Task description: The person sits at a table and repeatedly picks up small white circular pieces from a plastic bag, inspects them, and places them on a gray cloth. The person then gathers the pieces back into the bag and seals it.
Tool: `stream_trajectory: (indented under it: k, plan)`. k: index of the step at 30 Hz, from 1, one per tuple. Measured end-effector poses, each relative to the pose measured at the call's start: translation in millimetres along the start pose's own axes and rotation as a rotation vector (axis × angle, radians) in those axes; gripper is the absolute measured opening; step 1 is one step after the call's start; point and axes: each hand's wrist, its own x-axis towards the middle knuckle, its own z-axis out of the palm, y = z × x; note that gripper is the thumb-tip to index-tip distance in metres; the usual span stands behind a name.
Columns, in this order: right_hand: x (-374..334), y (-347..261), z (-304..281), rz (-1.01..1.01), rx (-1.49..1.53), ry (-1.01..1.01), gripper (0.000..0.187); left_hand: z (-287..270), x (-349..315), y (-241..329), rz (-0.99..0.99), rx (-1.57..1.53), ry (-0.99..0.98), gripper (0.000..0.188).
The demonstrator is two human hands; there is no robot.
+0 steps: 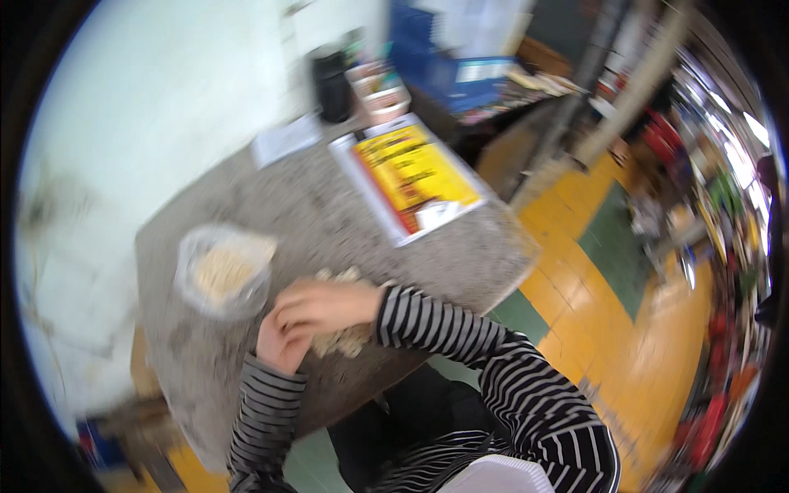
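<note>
My left hand [283,342] and my right hand [335,305] meet above the near part of a grey table [304,205]. The fingers of both are bent and pressed together at the tips. Whatever lies between them is too small and blurred to make out. Beneath and beside my right hand spreads a loose pile of small, pale, knobbly pieces [349,340], partly covered by the hand. Just left of my hands stands a clear plastic bag [191,279], its mouth open, with many small cream-coloured pieces [223,271] inside.
Farther back on the table lie a yellow and red printed sheet [419,174] on a white-edged board and a white paper [286,141]. Behind them stand a black cylinder [331,86] and a pink-and-white holder [382,97]. A pale wall [164,107] borders the left; yellow and green floor tiles [567,279] lie right.
</note>
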Motion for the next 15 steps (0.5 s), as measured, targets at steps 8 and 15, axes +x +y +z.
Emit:
stream_trajectory:
  k: [8,15]
  plan:
    - [1.7,-14.7,-24.0,0.333,0.133,0.149,0.026,29.3,2.6,-16.3,0.188,0.342,0.462,0.029]
    - [-1.0,-14.2,-29.4,0.579,0.123,0.154,0.026,34.3,2.0,-11.2,0.162,0.371,0.450,0.038]
